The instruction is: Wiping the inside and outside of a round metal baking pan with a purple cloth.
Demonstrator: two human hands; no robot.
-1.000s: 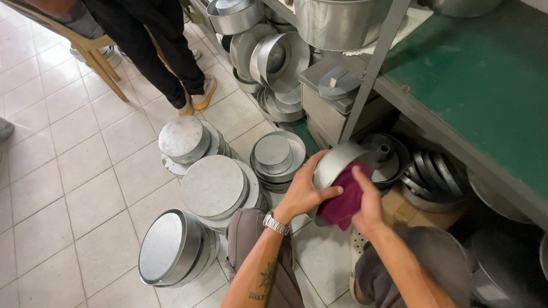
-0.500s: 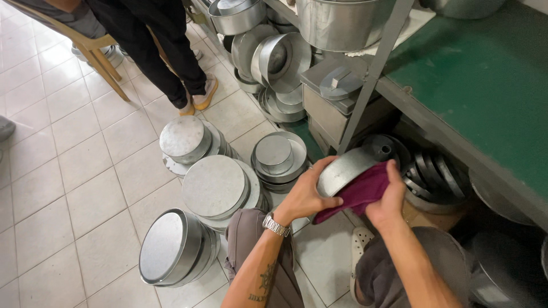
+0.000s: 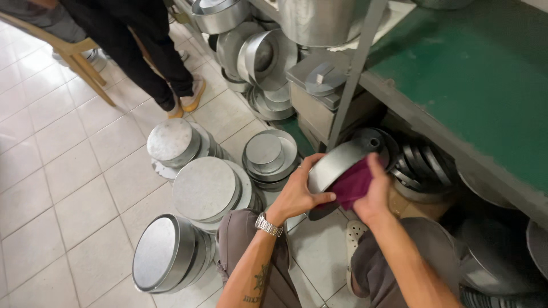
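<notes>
left hand grips round metal pan; right hand, at three o'clock, presses maroon cloth closed-fingered against it.

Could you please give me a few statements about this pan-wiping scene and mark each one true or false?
1. The left hand grips a round metal pan by its rim. True.
2. The right hand presses a blue sponge against the pan. False: it presses a maroon cloth.
3. Stacks of round pans stand on the tiled floor. True.
4. The shelf top above the pans is red. False: it is green.
5. A wristwatch sits on the right wrist. False: it is on the left wrist.
</notes>
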